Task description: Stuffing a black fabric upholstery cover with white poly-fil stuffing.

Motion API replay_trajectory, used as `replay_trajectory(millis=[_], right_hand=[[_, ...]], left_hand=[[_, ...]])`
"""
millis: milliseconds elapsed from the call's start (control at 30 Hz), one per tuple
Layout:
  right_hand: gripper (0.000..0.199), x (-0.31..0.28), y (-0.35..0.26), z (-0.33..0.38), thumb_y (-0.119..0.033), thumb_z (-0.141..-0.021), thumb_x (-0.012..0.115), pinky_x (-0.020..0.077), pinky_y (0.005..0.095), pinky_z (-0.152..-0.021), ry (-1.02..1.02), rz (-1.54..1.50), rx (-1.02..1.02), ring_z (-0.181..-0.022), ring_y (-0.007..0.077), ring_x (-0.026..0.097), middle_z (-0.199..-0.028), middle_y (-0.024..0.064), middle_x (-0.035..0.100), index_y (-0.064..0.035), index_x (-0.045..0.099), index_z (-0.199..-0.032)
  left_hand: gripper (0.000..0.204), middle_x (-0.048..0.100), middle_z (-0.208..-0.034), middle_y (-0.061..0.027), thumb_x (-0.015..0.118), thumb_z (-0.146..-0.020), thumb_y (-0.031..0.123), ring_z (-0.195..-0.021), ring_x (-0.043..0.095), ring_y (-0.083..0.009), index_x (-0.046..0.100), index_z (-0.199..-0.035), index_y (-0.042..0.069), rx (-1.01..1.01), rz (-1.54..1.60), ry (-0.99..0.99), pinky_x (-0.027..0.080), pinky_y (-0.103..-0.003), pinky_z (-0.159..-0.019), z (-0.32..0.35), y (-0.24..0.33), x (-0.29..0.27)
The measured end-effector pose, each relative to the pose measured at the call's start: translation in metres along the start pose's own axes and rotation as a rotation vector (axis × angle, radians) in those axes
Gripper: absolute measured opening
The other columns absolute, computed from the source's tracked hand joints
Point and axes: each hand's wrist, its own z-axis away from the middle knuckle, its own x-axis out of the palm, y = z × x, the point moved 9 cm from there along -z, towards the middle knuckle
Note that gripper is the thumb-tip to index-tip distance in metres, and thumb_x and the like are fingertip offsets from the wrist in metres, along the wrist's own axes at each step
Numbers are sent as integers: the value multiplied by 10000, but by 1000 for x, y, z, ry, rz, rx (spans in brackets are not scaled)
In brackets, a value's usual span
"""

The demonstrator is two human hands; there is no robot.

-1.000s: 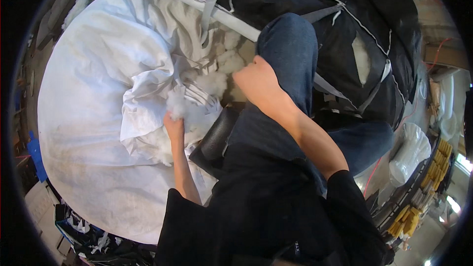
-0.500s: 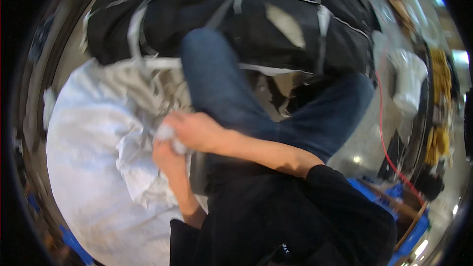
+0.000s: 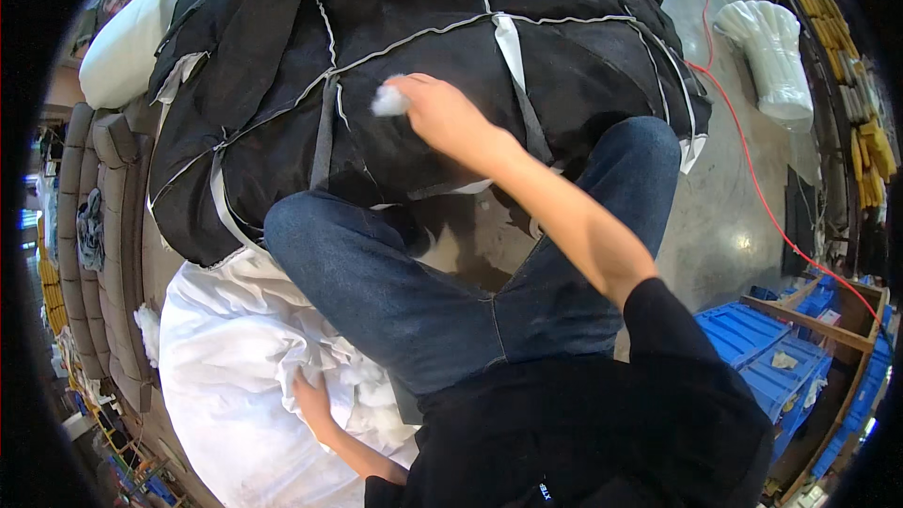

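My right hand (image 3: 440, 115) is closed on a tuft of white fibre stuffing (image 3: 389, 102), held over the black quilted cover (image 3: 414, 155) in front of me. The cover is divided by pale seams, with grey and white strips hanging from them. At my left, a big white cloth bag (image 3: 221, 395) bulges beside my thigh, its mouth open. Loose white stuffing (image 3: 376, 395) shows inside that mouth. My left hand (image 3: 315, 406) grips the bag's cloth at the opening, its fingertips partly hidden by the folds.
A red hose (image 3: 738, 136) runs along the floor at the right. Beyond it stands a clear-wrapped white bundle (image 3: 773, 61). Blue crates (image 3: 752, 339) sit at lower right. On the left are a grey tufted sofa (image 3: 111, 254) and a white roll (image 3: 132, 47).
My hands were together over the bag around white stuffing. The right has moved forward and right with a tuft, over the black cover; the left is lower, at the bag's mouth. The view has shifted.
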Motion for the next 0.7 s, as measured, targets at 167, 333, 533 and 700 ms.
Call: replay_trajectory(millis=[167,333,533,700], right_hand=[[292,27,39,-14,-9,-791,549,508,438,-869,0,352,-228,-985,341,630,-1015,182,650,-4,593,-1080],[316,39,61,-11,-65,-830,548,509,426,-863,-244,430,4,-987,334,627,-1052,210,627,-10,569,-1141],[505,-8,0,46,-42,-802,540,467,424,-951,-152,421,25,-1188,381,520,-1267,262,524,99,456,-1279],[540,1,-4,46,-41,-793,527,430,412,-1024,-147,482,-131,-1288,380,453,-1382,252,460,104,451,-1308]], left_hand=[[309,599,-1246,-175,563,-929,126,-1161,556,-338,601,-1214,14,348,350,413,428,-392,-988,-7,232,-179],[379,594,-1270,-179,490,-858,-21,-1199,553,-340,583,-1225,7,1072,392,336,412,-387,-1036,8,474,-208],[386,584,-1128,-257,575,-787,45,-1149,527,-392,556,-1156,-67,1329,22,382,372,-419,-1079,-58,571,-104],[355,603,-1131,-223,594,-825,139,-1177,524,-366,595,-1133,-39,1249,-67,490,351,-456,-1089,-55,566,-111]])
